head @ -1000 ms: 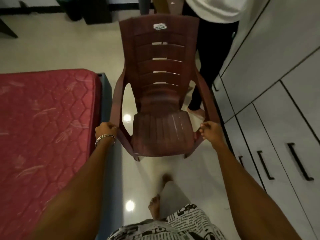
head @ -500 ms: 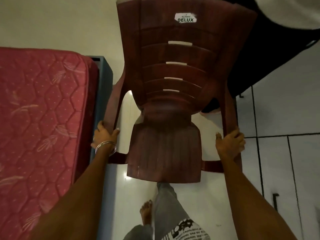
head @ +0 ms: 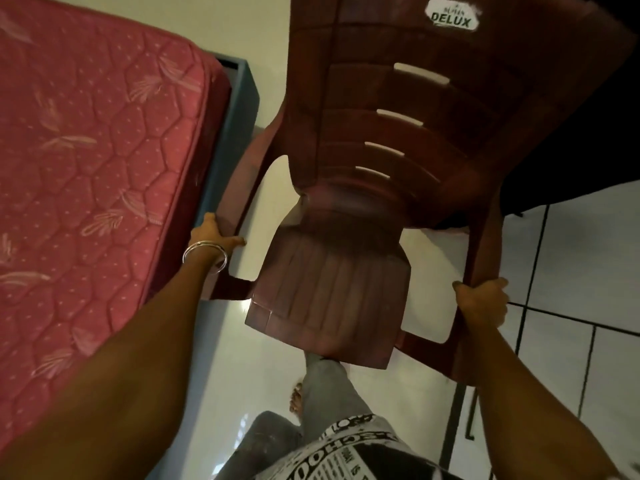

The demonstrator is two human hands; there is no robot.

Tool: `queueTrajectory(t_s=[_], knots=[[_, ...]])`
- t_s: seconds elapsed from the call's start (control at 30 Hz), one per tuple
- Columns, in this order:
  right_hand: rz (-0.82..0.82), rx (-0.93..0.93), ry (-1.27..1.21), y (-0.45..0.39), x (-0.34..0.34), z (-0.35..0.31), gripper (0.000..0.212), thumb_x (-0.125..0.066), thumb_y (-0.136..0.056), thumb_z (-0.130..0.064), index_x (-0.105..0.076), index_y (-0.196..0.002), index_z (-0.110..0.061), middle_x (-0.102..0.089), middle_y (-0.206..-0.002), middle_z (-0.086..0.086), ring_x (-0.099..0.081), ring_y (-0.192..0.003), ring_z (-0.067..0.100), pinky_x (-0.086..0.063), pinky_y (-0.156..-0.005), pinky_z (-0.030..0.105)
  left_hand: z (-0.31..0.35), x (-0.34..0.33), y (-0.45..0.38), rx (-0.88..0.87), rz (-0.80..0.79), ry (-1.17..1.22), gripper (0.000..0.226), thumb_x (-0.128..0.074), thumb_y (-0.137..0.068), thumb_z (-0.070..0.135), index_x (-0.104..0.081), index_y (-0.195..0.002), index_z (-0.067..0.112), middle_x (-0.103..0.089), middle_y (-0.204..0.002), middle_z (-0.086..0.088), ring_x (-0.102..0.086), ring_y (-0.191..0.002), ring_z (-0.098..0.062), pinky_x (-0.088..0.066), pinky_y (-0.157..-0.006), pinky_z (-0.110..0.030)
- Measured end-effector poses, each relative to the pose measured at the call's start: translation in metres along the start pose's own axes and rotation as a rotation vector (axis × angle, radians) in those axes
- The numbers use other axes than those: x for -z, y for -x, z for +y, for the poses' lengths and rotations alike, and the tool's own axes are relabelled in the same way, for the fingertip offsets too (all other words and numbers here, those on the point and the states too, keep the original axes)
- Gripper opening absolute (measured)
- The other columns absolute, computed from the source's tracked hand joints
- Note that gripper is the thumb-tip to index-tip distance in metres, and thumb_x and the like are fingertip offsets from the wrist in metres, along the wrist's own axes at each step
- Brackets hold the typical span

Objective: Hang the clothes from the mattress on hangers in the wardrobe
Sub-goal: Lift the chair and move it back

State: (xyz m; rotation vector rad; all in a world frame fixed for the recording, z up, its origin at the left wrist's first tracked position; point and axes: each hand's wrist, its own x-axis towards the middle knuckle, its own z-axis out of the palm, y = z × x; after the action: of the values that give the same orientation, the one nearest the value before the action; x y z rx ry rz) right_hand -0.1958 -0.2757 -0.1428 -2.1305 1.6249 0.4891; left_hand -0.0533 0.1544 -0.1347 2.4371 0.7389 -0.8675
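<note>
A dark maroon plastic chair (head: 332, 292) with a DELUX sticker on its back fills the middle of the view, lifted off the floor and tilted. My left hand (head: 213, 237), with a silver bangle at the wrist, grips its left armrest. My right hand (head: 483, 303) grips the right armrest. The red quilted mattress (head: 86, 150) lies at the left on a blue bed frame (head: 239, 109); no clothes show on the part I see. White wardrobe doors (head: 571, 271) with dark handles stand at the right.
Glossy pale floor (head: 270, 386) runs between the bed and the wardrobe. My foot (head: 298, 398) and grey trouser leg are below the chair. A person's dark clothing (head: 571, 133) is behind the chair at the upper right.
The chair has come up off the floor and closer to me, tilting to the right. Both hands have stayed on its armrests. The view has swung down and tilted.
</note>
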Motion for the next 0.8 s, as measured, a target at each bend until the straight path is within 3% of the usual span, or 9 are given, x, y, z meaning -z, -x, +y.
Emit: queueTrajectory(t_s=[0.23,0.47,0.63,0.8], knots=[[0.032,0.105,0.024,0.016,0.011,0.015,0.072,-0.077,-0.076,-0.029,-0.037,-0.129,0.001,-0.051,-0.125,0.028,-0.052,-0.113,0.047,-0.044,-0.091,0.055,-0.047,-0.011,0.045,0.040,0.070,0.037,0.073,-0.080,-0.072,0.028,-0.040,-0.129,0.007,-0.050,-0.125,-0.025,-0.054,-0.107,-0.044,-0.047,-0.087,-0.047],[0.026,0.338,0.044,0.056,0.031,0.046,0.062,-0.075,-0.079,-0.025,-0.044,-0.125,0.003,-0.054,-0.121,0.026,-0.055,-0.109,0.046,-0.046,-0.088,0.050,-0.137,-0.032,0.138,0.076,0.179,0.178,0.067,-0.079,-0.073,0.029,-0.042,-0.123,0.004,-0.049,-0.123,-0.029,-0.053,-0.105,-0.047,-0.046,-0.086,-0.048],[0.010,0.593,0.121,0.093,0.039,0.065,0.079,-0.076,-0.072,-0.047,-0.039,-0.127,-0.004,-0.054,-0.121,0.023,-0.055,-0.108,0.046,-0.050,-0.087,0.056,-0.222,-0.057,0.238,0.155,0.328,0.270,0.064,-0.077,-0.073,0.035,-0.042,-0.116,0.003,-0.054,-0.116,-0.030,-0.054,-0.103,-0.048,-0.046,-0.084,-0.048],[-0.060,0.738,0.278,0.140,0.039,0.064,0.075,-0.076,-0.074,-0.034,-0.042,-0.130,0.001,-0.052,-0.125,0.026,-0.053,-0.111,0.047,-0.048,-0.091,0.053,-0.293,-0.086,0.325,0.314,0.386,0.387,0.059,-0.076,-0.074,0.036,-0.046,-0.112,0.003,-0.059,-0.110,-0.026,-0.057,-0.100,-0.044,-0.046,-0.081,-0.044]])
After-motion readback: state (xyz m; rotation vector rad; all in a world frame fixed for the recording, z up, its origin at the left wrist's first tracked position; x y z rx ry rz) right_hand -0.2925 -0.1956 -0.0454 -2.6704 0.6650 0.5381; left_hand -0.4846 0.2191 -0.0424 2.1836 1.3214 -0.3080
